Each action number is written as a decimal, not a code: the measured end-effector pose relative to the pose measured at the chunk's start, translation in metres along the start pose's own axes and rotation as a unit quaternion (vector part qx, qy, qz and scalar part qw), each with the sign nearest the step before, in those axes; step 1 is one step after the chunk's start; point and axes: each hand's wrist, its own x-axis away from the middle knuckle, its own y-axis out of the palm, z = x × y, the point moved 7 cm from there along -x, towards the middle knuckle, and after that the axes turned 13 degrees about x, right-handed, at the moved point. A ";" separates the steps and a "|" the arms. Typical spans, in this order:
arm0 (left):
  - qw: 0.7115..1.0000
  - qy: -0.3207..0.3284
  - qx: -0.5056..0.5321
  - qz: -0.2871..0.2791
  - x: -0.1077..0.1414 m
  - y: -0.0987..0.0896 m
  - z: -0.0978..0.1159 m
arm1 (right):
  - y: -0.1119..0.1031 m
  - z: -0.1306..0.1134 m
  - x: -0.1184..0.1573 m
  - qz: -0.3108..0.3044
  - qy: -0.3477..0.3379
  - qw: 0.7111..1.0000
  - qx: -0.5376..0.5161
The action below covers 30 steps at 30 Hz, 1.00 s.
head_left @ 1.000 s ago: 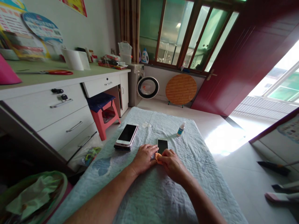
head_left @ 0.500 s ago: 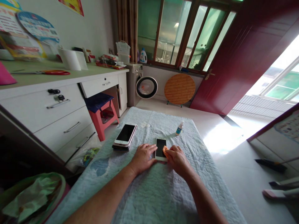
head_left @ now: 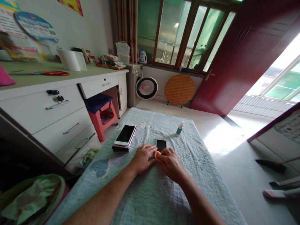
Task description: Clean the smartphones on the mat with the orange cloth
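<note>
A white-framed smartphone [head_left: 161, 143] with a dark screen lies face up on the quilted cloth. Fingers of my left hand [head_left: 142, 158] rest along its left edge, thumb low, holding it steady. Pinched in my right hand [head_left: 172, 162] is an orange cloth [head_left: 157, 155], pressed on the phone's lower left part. That lower part is mostly hidden by the hands. Left of them sits a stack of phones [head_left: 126, 135], a white one on top. A small spray bottle [head_left: 179, 129] with a blue label stands upright beyond my right hand.
A light blue quilted cloth [head_left: 150, 193] covers the table. Along the left are a white desk [head_left: 61, 118], a red stool [head_left: 100, 115] and a bin [head_left: 58, 197]. Farther back stand a washing machine [head_left: 134, 78] with its door open and a round wooden tabletop [head_left: 180, 89].
My right hand has moved the orange cloth left and slightly down across the phone, from its right side to its lower left. The left hand stays at the phone's left edge.
</note>
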 end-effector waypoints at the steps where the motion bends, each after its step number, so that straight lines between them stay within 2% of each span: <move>1: 1.000 0.000 -0.001 0.001 0.000 0.000 0.000 | -0.001 0.000 0.000 -0.001 -0.001 1.000 -0.004; 12: 1.000 -0.003 -0.009 -0.002 0.000 0.000 0.000 | -0.007 0.029 0.007 -0.004 0.050 0.999 -0.016; 23: 1.000 0.004 -0.001 -0.006 -0.001 0.000 0.001 | 0.000 -0.003 0.002 0.009 -0.011 1.000 -0.025; 30: 1.000 0.000 -0.004 0.000 0.000 0.000 -0.001 | -0.001 0.003 0.002 0.004 -0.008 1.000 -0.027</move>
